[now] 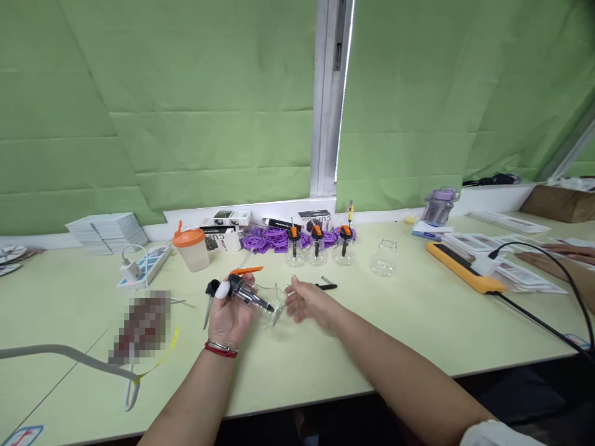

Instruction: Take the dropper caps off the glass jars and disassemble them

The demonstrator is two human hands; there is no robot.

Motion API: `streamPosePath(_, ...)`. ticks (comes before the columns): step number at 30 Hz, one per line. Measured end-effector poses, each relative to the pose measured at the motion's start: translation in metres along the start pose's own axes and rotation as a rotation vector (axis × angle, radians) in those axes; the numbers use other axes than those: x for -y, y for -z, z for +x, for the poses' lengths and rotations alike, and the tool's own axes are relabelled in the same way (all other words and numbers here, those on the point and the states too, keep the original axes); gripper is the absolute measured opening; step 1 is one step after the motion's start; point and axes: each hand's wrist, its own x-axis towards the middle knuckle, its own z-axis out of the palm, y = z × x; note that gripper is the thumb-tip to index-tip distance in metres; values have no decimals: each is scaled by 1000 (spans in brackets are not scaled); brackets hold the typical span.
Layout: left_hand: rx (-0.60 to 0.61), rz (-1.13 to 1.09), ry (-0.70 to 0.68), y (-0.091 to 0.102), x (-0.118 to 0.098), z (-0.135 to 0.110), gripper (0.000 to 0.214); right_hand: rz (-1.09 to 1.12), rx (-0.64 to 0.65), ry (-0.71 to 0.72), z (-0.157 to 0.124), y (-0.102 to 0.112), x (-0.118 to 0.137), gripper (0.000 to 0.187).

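Note:
My left hand [231, 313] is wrapped round the neck of a clear glass bottle [263, 302], which lies tilted on its side in the air with its base to the right. It has a black head [235, 286] with a black tube inside, and an orange lever [247, 271] shows just beyond it. Close by the base, my right hand [310, 302] has its fingers apart and slightly curled; whether they touch the glass I cannot tell. Behind that hand lie a small spring [327, 280] and a black rod-like part [329, 287].
Several similar bottles with orange-and-black tops [317, 248] stand at the back before purple plastic parts [267, 240] and small boxes. A lone glass bottle [383, 261] is right of them. An orange-lidded cup [192, 249], power strips [458, 267], a hanger [65, 352] and another person's hands [558, 263] flank the area.

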Motion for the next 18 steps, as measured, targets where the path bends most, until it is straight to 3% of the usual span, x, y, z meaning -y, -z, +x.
streamPosePath(2,45,51,-20,-4,5,-3,25,277,218,-68,-18,-7,-3,55)
streamPosePath(3,71,104,-22,-6,7,-5,27,346,249,-67,-26,-9,-5,54)
streamPosePath(7,141,478,-35,-9,11,-12,29,292,94,-2,-43,-8,-9,54)
streamPosePath(9,112,764,-83,-8,13,-13,24,162,8,13,-47,-7,-10,56)
streamPosePath(11,58,1028,-112,-7,15,-14,35,16,-44,30,-51,-6,-12,59)
streamPosePath(13,-10,1181,-90,-8,18,-14,43,-142,-81,146,-57,-6,-16,62)
streamPosePath(16,-158,1226,40,-11,21,-15,49,-463,-106,540,-65,-2,-22,64)
streamPosePath(18,-222,1211,115,-12,22,-16,51,-616,-104,720,-67,2,-24,63)
